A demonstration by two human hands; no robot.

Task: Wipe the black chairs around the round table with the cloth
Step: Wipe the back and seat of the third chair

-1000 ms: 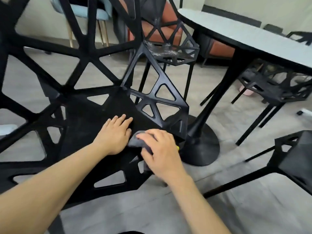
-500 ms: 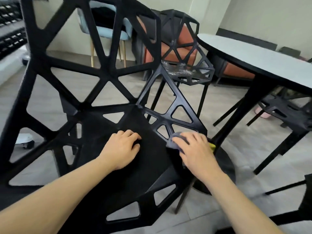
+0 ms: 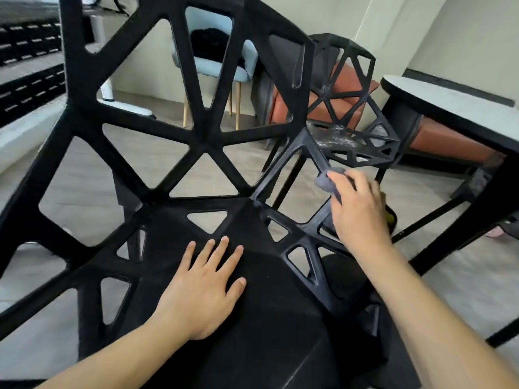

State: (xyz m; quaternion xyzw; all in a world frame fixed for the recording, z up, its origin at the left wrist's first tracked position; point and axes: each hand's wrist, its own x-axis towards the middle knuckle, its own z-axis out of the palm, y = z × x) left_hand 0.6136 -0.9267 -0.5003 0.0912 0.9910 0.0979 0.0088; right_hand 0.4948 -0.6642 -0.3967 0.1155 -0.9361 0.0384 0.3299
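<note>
The chair (image 3: 202, 141) is black with triangular cut-outs; the cloth (image 3: 327, 182) is grey. The table (image 3: 460, 105) has a pale grey top edged black. Beyond stand a light-blue chair (image 3: 224, 68) and a rust-orange seat (image 3: 348, 91).

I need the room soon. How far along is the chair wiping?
Nothing looks finished. In hand: the right hand rubs the cloth on the near chair's arm strut; the left hand braces its seat. Left: the far chair, seat marked whitish.

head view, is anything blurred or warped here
Head view: the wide lens bows the near chair struts; the right hand and cloth are slightly motion-smeared, the left hand sharp; light is soft, without hard shadows.
</note>
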